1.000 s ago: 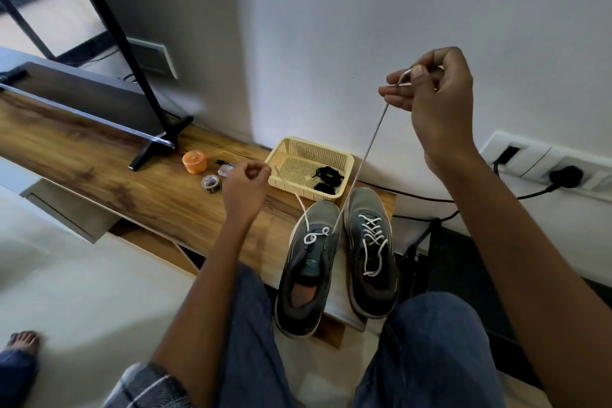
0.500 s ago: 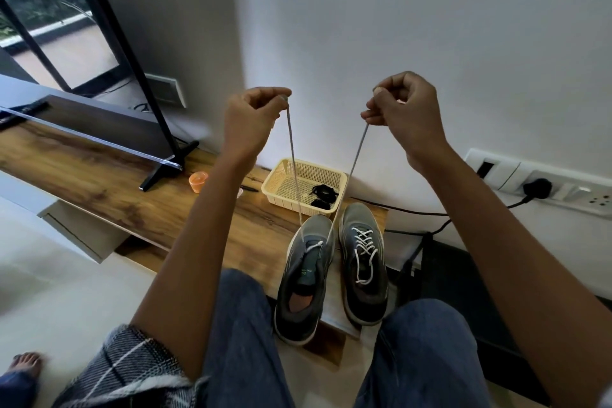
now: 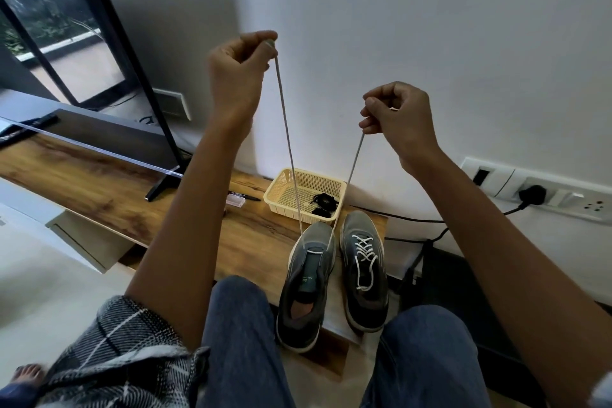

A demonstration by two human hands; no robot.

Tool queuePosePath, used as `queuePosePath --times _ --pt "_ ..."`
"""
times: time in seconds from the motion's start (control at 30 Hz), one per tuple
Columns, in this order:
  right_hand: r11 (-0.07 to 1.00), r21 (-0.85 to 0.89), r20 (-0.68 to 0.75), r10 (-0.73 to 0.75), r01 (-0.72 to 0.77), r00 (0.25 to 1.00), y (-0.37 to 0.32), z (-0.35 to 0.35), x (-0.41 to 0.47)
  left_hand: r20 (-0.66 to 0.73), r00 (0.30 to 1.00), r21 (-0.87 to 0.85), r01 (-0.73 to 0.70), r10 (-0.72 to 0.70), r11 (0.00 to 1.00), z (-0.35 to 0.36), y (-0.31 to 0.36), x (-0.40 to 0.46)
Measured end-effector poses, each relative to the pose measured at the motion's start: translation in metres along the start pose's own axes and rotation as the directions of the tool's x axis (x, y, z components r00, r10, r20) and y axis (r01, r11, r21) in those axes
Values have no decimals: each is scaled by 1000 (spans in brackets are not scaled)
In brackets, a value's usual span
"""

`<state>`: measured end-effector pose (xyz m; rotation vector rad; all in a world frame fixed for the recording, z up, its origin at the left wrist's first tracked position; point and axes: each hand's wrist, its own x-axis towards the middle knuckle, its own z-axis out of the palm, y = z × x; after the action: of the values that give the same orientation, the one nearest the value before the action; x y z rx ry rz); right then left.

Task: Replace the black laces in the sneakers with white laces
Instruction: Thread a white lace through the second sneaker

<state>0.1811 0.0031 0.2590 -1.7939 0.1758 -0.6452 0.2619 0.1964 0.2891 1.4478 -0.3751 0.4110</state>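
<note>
While the left hand (image 3: 236, 71) is pinching one end of the white lace (image 3: 288, 149), the right hand (image 3: 395, 119) is pinching the other above the left shoe (image 3: 306, 278)

Brightness: moderate, soft daylight, no harsh highlights
Source: glass door (image 3: 63, 53) at 10 o'clock
Shadows: broad soft shadow on wall (image 3: 430, 26) from 10 to 12 o'clock; dark zone under socket strip (image 3: 543, 197) at 4 o'clock
Glare: faint reflection on the glass
Distortion: wide-angle bending toward all edges
Focus: centre sharp; 7 and 5 o'clock corners smeared
</note>
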Motion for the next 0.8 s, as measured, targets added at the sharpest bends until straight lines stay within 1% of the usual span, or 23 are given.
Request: queuePosePath --times 0.17,0.33,0.47,0.6,0.7,0.8 --pt "999 20 -9 -44 44 999 -9 3 5 106 993 1 42 -41 999 9 -1 -7" --pt "996 55 -32 -62 64 998 -11 3 8 207 975 57 75 -85 996 21 -1 -9" --pt "996 65 25 -56 55 998 -12 6 10 287 951 149 75 -115 986 32 -3 -12" --pt "996 88 67 -31 25 997 -8 9 7 390 908 276 41 -151 960 40 -12 -17" --pt "997 61 83 -54 49 995 -5 10 5 468 856 400 17 -220 916 46 -20 -23" --pt "996 33 66 -84 82 994 -3 11 4 516 813 397 54 -271 916 49 -25 -32"
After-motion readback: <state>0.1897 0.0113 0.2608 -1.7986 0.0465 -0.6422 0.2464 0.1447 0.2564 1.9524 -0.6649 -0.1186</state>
